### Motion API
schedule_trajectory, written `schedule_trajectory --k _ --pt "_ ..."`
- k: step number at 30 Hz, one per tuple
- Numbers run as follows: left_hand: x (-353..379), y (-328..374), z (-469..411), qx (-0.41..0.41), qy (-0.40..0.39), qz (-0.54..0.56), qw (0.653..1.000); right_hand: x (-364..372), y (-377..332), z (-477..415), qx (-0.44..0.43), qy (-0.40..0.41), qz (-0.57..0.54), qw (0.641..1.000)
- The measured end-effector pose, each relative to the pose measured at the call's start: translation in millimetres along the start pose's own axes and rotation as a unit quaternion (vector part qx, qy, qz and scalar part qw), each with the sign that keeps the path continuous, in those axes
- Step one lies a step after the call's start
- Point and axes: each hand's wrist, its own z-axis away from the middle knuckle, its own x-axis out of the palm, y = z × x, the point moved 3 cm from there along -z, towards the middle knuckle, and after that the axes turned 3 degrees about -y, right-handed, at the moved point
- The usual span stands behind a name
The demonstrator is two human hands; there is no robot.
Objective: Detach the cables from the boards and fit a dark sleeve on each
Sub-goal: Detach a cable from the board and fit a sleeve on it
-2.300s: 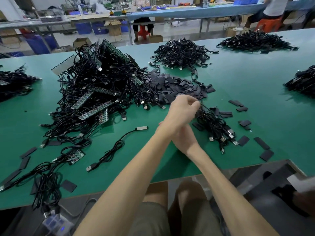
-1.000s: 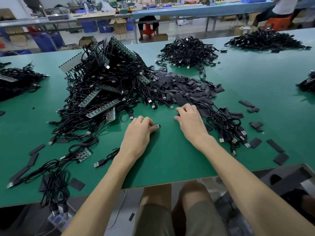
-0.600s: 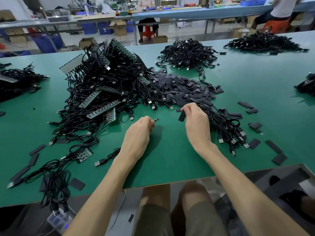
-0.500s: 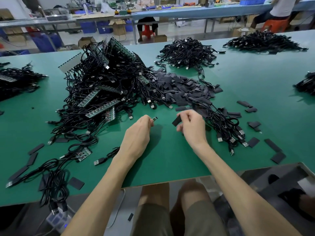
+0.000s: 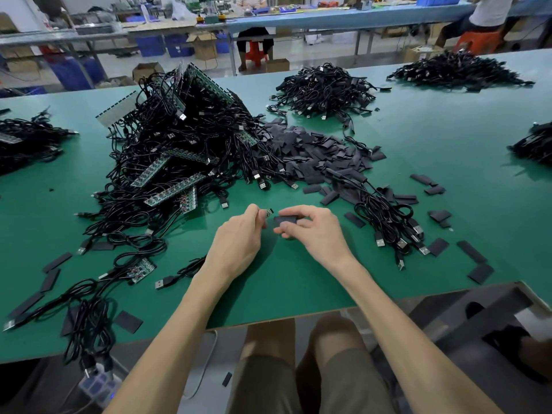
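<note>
The dark sleeve (image 5: 284,219) is small and flat. The right hand (image 5: 315,233) holds it, with its fingers (image 5: 295,209) curled over the top and the thumb under it. Just to the left of the sleeve is the cable end (image 5: 269,211), a tiny tip. The left hand (image 5: 239,239) pinches it between curled fingers. The tip and the sleeve are very near, but I cannot tell if they touch. Both hands are over the green counter (image 5: 298,282), near its front edge.

A black plug (image 5: 163,284) on a cable lies on the counter by the left wrist. To the left is a big heap of cables and boards (image 5: 179,150). Behind the hands is a heap of loose sleeves (image 5: 316,150). To the right lies a bunch of cables (image 5: 388,219) with plugs on them. More single sleeves lie flat here and there. Far back sits another cable pile (image 5: 325,88).
</note>
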Motion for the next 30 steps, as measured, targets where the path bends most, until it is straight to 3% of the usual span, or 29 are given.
schedule_trajectory --k 9,30 --pt "-0.6 0.1 0.4 -0.013 -0.005 0.01 1.0 -2.2 -0.4 0.0 -0.012 0.031 -0.047 0.998" --pt "-6.5 3.6 4.9 0.001 -0.054 0.012 0.998 5.6 -4.0 0.9 -0.071 0.016 0.15 0.986"
